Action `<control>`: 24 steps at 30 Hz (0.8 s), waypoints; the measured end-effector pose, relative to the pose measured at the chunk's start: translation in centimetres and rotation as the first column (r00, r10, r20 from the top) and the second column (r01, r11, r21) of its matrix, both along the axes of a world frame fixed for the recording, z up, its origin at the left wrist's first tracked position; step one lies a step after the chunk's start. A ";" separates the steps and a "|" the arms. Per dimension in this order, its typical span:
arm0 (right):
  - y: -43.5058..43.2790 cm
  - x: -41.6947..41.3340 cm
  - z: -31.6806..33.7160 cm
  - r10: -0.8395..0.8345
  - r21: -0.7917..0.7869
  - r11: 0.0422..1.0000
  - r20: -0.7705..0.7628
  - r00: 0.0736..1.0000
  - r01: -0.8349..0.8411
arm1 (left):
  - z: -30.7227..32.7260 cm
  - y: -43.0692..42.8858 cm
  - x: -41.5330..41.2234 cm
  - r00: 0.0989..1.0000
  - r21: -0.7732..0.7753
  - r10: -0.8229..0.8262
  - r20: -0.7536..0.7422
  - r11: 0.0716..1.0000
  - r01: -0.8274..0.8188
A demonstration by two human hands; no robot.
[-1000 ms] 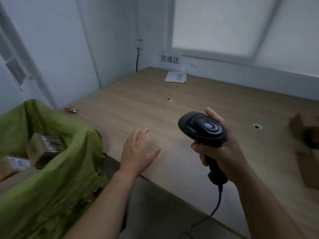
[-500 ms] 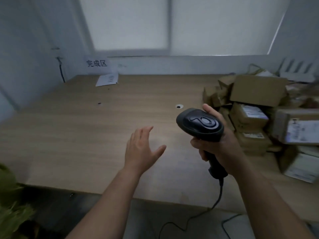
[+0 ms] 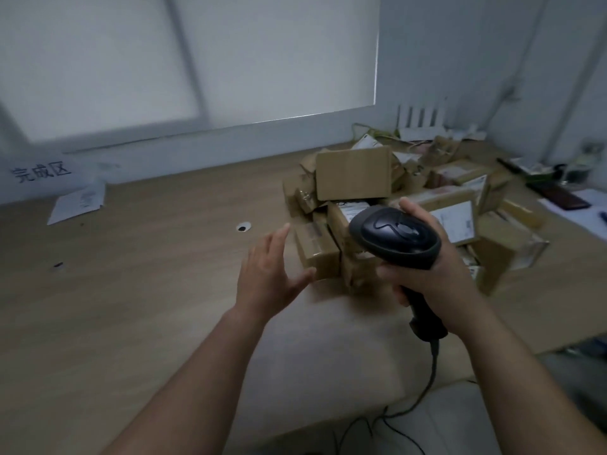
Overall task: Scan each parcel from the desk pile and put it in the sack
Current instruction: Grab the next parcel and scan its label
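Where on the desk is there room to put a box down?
The wide bare desk left of the parcel pile, from the loose paper at the back to the near edge, is free, apart from a small cable hole. So is the near strip in front of the pile. The right side is crowded with the pile and clutter.

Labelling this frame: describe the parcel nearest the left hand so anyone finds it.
On the desk, find the parcel pile at right. The small parcel sits at its near-left corner, beyond the left hand. Unlike the big plain box behind, it has a pale top label.
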State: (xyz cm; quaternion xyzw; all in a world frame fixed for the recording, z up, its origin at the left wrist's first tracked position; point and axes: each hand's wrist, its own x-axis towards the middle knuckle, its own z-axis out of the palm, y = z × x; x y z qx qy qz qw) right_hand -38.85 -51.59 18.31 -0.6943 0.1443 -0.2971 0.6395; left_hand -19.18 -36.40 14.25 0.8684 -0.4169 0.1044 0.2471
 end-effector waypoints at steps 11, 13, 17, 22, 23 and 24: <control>-9.1 1.4 1.0 -0.071 0.048 0.996 -0.004 0.997 0.071 | 3.8 -13.3 6.7 0.989 -0.020 -0.144 0.030 0.989 0.145; -10.6 2.2 1.2 -0.100 0.049 0.994 -0.004 0.995 0.100 | 4.5 -15.2 8.0 0.987 0.001 -0.155 0.046 0.988 0.155; -13.5 3.2 1.6 -0.171 0.039 0.985 0.015 0.985 0.170 | 5.1 -19.2 8.6 0.966 -0.028 -0.247 0.074 0.968 0.249; -16.6 2.5 1.7 -0.208 0.017 0.978 0.017 0.978 0.208 | 4.2 -23.5 4.9 0.913 -0.014 -0.405 0.041 0.914 0.406; -17.1 2.1 1.7 -0.210 0.016 0.978 0.014 0.978 0.210 | 4.1 -24.2 4.1 0.903 -0.006 -0.428 0.033 0.904 0.428; -17.5 1.7 1.6 -0.209 0.012 0.978 0.009 0.978 0.209 | 3.9 -24.9 3.4 0.892 0.007 -0.451 0.020 0.892 0.451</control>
